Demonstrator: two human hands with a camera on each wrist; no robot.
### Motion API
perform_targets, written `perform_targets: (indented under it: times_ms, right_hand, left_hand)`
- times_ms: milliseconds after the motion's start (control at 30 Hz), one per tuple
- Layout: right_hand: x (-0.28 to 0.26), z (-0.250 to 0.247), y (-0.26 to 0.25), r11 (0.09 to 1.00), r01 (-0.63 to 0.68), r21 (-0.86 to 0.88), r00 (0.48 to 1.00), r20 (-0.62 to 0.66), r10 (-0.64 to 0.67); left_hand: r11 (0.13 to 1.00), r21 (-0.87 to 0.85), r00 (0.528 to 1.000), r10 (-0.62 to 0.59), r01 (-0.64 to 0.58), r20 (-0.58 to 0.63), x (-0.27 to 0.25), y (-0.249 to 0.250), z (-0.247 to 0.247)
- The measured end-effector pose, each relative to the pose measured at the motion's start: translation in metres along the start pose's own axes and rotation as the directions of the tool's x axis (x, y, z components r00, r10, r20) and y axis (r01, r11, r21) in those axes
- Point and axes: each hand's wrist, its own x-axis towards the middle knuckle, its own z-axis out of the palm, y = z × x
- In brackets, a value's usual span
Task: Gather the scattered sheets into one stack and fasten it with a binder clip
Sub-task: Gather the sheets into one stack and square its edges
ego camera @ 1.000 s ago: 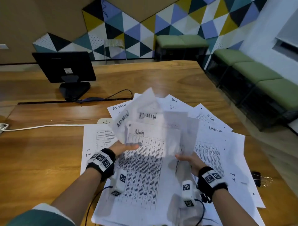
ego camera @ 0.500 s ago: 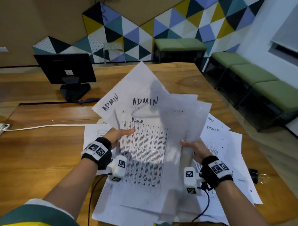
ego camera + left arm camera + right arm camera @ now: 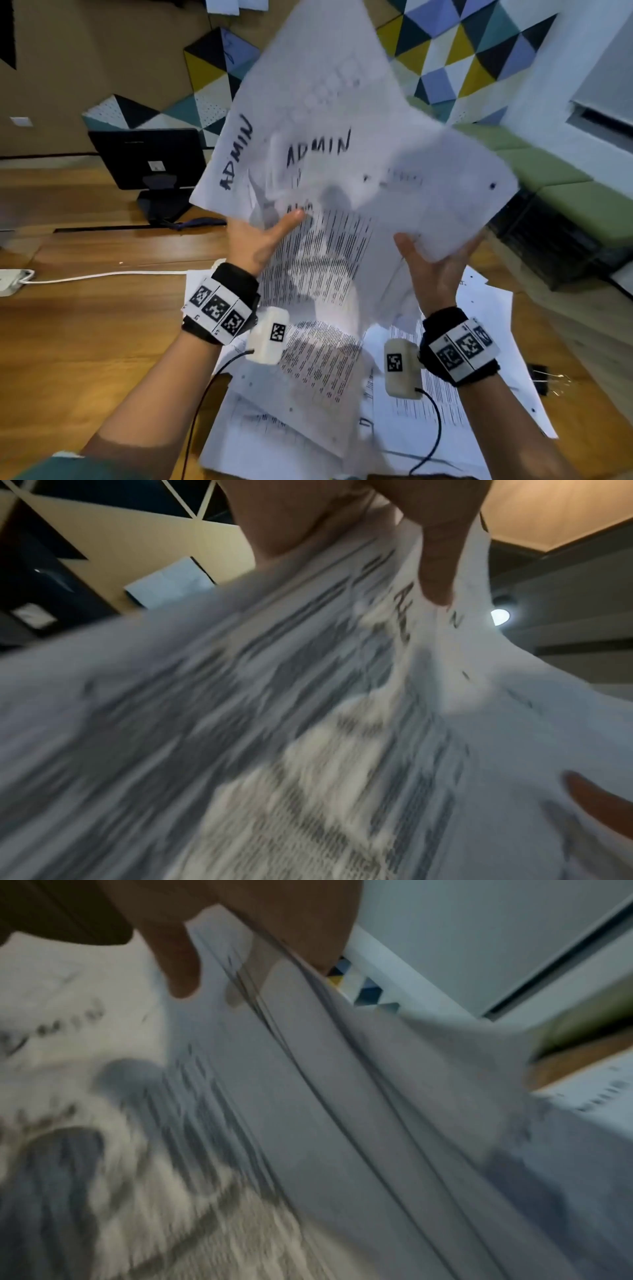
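Note:
A loose, fanned bundle of printed sheets (image 3: 329, 178), some marked "ADMIN" by hand, stands nearly upright in the air above the table. My left hand (image 3: 260, 236) grips its left edge, thumb on the front. My right hand (image 3: 431, 260) grips its right edge, thumb in front and fingers behind. The left wrist view shows the thumb pressing the blurred sheets (image 3: 308, 723); in the right wrist view, layered edges of the sheets (image 3: 342, 1096) run under the thumb. More sheets (image 3: 479, 394) lie spread on the wooden table (image 3: 85, 335). A black binder clip (image 3: 541, 377) lies at the right, beside those sheets.
A dark monitor (image 3: 150, 161) stands at the back left of the table. A white cable (image 3: 102, 275) runs from a power strip (image 3: 10, 281) at the left edge. Green benches (image 3: 565, 181) line the right wall, past the table edge.
Both hands have lifted the bundle higher and tilted it more upright, off the sheets on the table. The view has moved closer and tipped upward.

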Motion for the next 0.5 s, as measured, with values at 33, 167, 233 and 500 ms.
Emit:
perform_targets:
  times_ms: [33,167,233,500]
  right_hand:
    - [-0.001,-0.005,0.003,0.999,-0.036,0.016,0.999,0.036,0.035]
    - [0.0,-0.021,0.01,0.99,-0.137,0.02,0.97,0.205,0.13]
    - [0.001,-0.022,0.01,0.984,-0.176,0.028,0.949,0.272,0.162]
    - [0.005,-0.019,0.011,0.979,-0.205,-0.003,0.899,0.393,0.19]
  left_hand:
    - [1.0,-0.009,1.0,-0.016,0.016,-0.013,-0.001,-0.002,-0.003]
    - [0.991,-0.126,0.981,-0.063,0.04,-0.185,0.003,-0.002,-0.017]
    - [0.979,-0.202,0.979,-0.055,0.015,-0.196,0.009,0.005,-0.021]
    - [0.979,-0.197,0.983,-0.077,0.044,-0.168,0.031,0.037,-0.04]
